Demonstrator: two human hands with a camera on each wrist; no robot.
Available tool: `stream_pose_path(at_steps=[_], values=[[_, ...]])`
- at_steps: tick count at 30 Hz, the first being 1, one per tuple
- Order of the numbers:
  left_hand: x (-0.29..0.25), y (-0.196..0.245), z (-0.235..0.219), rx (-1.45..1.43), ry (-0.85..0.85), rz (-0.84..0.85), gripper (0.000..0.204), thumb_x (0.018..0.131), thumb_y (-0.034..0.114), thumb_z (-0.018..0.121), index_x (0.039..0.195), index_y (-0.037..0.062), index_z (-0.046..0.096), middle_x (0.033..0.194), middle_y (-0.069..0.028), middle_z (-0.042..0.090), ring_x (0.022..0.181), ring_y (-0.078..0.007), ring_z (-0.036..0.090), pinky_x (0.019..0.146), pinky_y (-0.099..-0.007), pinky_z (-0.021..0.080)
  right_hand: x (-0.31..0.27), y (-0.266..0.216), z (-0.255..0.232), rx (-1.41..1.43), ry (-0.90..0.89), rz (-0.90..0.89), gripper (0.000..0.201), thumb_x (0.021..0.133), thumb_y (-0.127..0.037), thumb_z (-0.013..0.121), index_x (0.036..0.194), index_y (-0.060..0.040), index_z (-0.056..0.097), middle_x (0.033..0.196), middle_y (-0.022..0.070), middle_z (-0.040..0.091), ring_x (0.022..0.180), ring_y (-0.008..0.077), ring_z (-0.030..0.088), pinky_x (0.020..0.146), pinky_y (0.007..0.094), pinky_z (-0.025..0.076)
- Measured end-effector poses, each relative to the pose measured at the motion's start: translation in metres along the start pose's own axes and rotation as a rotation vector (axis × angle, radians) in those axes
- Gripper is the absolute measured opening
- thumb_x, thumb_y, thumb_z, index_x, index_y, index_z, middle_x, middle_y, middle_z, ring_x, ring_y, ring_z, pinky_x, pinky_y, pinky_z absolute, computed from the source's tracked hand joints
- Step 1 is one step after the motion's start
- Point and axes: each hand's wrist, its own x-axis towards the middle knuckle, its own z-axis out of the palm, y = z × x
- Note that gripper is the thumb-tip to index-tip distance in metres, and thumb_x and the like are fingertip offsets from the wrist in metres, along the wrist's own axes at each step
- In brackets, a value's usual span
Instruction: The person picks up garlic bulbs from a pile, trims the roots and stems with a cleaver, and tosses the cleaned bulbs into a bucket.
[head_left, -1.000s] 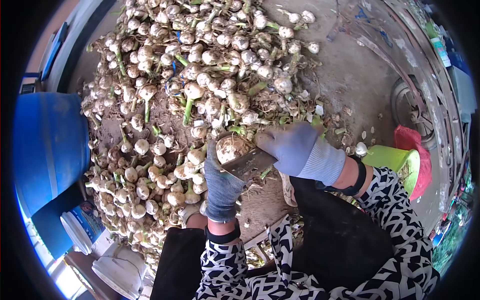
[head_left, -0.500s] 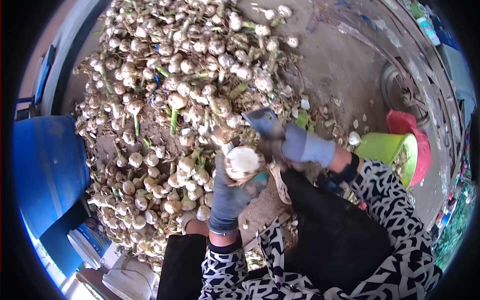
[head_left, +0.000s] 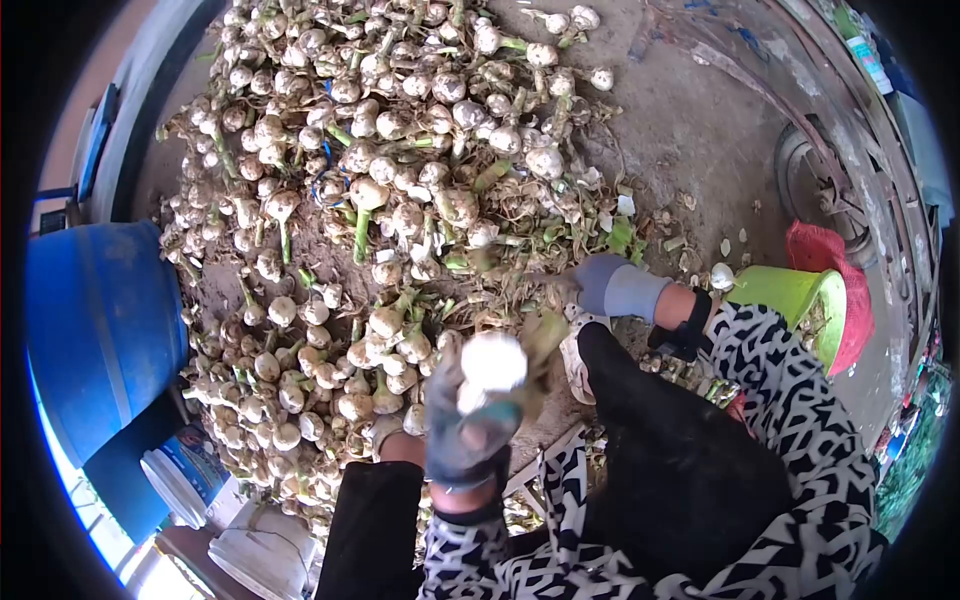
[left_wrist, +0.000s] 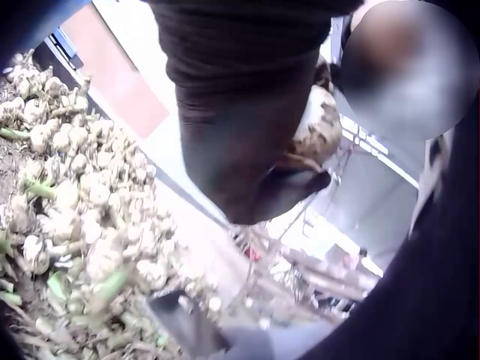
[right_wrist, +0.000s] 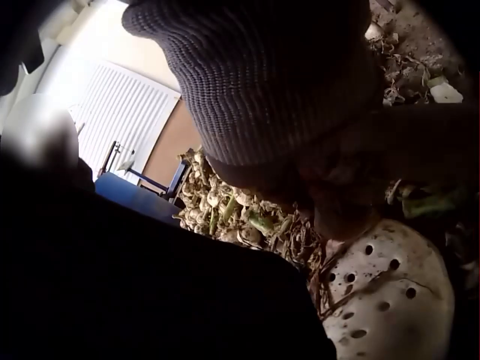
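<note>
My left hand, in a grey glove, holds a large garlic bulb with its white face turned up; both are motion-blurred in the head view. In the left wrist view the bulb shows brown skin beside the dark gloved hand. Farther right, my right hand, also gloved, grips a cleaver, whose broad blade shows in the left wrist view. In the head view that blade is blurred over the litter of stems. The right wrist view shows mostly the knit glove, with its fingers in shadow.
A big heap of garlic bulbs covers the floor ahead, with more bulbs at the left. A blue barrel and white buckets stand left. At right are a lime bucket, a red sack and a wheel.
The cleaver has come away from the bulb, and the right hand has moved right. The bulb's face now shows white, and the left hand has lowered toward the body with it.
</note>
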Motion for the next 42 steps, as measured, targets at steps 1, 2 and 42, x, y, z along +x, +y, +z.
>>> stream_pose_path(at_steps=[1, 2, 42], values=[[-0.010, 0.010, -0.015, 0.219, 0.078, -0.008, 0.053, 0.081, 0.030, 0.076, 0.119, -0.0011, 0.056, 0.107, -0.0120, 0.065, 0.097, -0.0172, 0.064, 0.083, -0.0273, 0.052, 0.002, 0.000, -0.012, -0.011, -0.003, -0.010, 0.032, 0.093, -0.034, 0.051, 0.120, -0.0198, 0.061, 0.094, 0.0126, 0.069, 0.085, 0.0298, 0.068, 0.077, 0.0411, 0.054], [-0.020, 0.027, -0.031, 0.415, 0.149, -0.108, 0.051, 0.079, 0.031, 0.078, 0.115, 0.0010, 0.059, 0.106, -0.0111, 0.065, 0.097, -0.0195, 0.064, 0.083, -0.0297, 0.052, 0.004, -0.003, -0.023, 0.079, 0.134, 0.014, 0.032, 0.093, -0.033, 0.052, 0.120, -0.0198, 0.062, 0.097, 0.0111, 0.069, 0.088, 0.0285, 0.067, 0.080, 0.0398, 0.054], [0.022, -0.036, -0.035, 0.996, 0.276, 0.045, 0.098, 0.070, 0.060, 0.074, 0.131, -0.0085, 0.040, 0.111, -0.0211, 0.059, 0.099, -0.0332, 0.061, 0.084, -0.0385, 0.051, -0.041, -0.051, -0.035, -0.120, 0.623, -0.373, 0.030, 0.077, -0.029, 0.068, 0.102, -0.0128, 0.062, 0.090, 0.0103, 0.067, 0.072, 0.0278, 0.068, 0.059, 0.0413, 0.054]])
